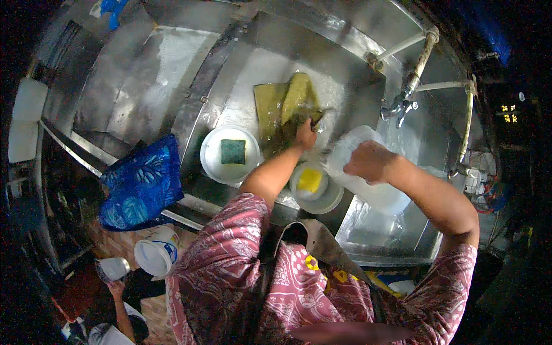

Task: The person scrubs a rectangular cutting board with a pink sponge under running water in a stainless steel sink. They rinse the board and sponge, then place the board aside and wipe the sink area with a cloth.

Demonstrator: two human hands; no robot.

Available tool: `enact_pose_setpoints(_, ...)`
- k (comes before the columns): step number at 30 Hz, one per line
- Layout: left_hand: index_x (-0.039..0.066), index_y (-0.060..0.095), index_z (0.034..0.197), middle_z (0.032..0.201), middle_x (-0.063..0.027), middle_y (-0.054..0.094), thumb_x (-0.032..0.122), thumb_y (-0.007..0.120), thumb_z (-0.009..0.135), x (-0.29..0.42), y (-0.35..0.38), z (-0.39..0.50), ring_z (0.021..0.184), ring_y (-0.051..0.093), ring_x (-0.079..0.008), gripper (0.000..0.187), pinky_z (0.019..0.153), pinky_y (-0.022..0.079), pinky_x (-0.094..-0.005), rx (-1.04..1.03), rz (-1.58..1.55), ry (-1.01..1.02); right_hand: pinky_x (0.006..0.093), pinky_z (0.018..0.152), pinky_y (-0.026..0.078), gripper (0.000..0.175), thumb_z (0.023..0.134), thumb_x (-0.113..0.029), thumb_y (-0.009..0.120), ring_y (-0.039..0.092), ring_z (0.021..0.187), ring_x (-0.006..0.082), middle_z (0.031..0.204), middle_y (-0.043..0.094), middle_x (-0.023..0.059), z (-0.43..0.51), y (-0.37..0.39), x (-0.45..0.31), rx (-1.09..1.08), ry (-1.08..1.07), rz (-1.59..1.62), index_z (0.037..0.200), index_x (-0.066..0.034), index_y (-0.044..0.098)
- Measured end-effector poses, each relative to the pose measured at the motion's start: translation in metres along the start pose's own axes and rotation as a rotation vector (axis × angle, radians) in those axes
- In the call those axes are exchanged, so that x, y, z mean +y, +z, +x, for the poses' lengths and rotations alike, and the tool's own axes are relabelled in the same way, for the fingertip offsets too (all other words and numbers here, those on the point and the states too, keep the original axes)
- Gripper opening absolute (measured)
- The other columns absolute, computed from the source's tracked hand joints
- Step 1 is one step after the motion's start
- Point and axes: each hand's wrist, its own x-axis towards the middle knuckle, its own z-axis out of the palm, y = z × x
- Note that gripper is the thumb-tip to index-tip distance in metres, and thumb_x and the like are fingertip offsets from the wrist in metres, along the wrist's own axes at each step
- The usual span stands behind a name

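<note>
My left hand (306, 134) grips the near edge of a wet, folded olive-yellow cloth or mat (271, 101) on the floor of a stainless-steel sink basin (246, 64). Water glistens around it. On the right, my right hand (371, 161) is closed on a large translucent plastic container (384, 196), tilted and blurred. The exact grip is hidden behind my fist. Left of my forearm stands a white tub (208, 161) with a dark green scouring pad (233, 152). Between my arms sits a smaller round tub (333, 199) with a yellow sponge (309, 180).
Another steel basin (129, 86) lies to the left. A blue leaf-patterned cloth (146, 185) hangs over the front edge. Taps (399, 110) on pipes project at right. A white bucket (151, 256) stands below left, near another person's hand (115, 288) holding a metal vessel (113, 268).
</note>
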Motion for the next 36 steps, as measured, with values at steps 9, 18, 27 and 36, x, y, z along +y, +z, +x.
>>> enact_pose_setpoints(9, 0.006, 0.064, 0.105, 0.09, -0.0192, 0.068, 0.027, 0.056, 0.084, 0.09, -0.039, 0.004, 0.086, 0.065, -0.0376, 0.031, 0.076, 0.05, -0.0474, -0.166, 0.171, 0.339, 0.0464, 0.065, 0.053, 0.023, 0.056, -0.01, 0.068, 0.067, 0.076, 0.0345, 0.075, 0.066, 0.0114, 0.015, -0.038, 0.015, -0.199, 0.097, -0.174, 0.079, -0.0137, 0.066)
enact_pose_setpoints(18, 0.001, 0.065, 0.081, 0.08, -0.0254, 0.064, 0.034, 0.059, 0.083, 0.17, -0.106, 0.04, 0.078, 0.063, -0.0428, 0.034, 0.071, 0.051, -0.0496, 0.091, 0.1, 0.514, 0.0442, 0.069, 0.053, 0.03, 0.059, -0.011, 0.069, 0.067, 0.083, 0.0331, 0.084, 0.068, 0.0119, -0.07, 0.031, 0.016, -0.087, 0.385, -0.059, 0.088, -0.0139, 0.065)
enact_pose_setpoints(27, 0.001, 0.064, 0.083, 0.069, -0.0078, 0.06, 0.034, 0.053, 0.095, 0.264, -0.214, 0.034, 0.065, 0.05, -0.0153, 0.036, 0.062, 0.044, -0.0402, 0.084, -0.093, 0.405, 0.0482, 0.076, 0.052, 0.026, 0.07, -0.016, 0.062, 0.066, 0.089, 0.0307, 0.09, 0.068, 0.0085, -0.051, 0.364, 0.035, -0.128, 0.698, 0.358, 0.096, -0.0178, 0.063)
enact_pose_setpoints(36, 0.002, 0.062, 0.095, 0.083, -0.0054, 0.065, 0.03, 0.049, 0.099, 0.308, -0.223, 0.047, 0.073, 0.061, -0.0167, 0.031, 0.068, 0.051, -0.0341, -0.093, -0.44, 0.368, 0.0498, 0.117, 0.009, 0.025, 0.084, -0.028, 0.051, 0.068, 0.077, 0.0164, 0.068, 0.068, 0.0018, 0.093, 0.584, -0.013, 0.023, 0.753, 0.216, 0.074, -0.0226, 0.073)
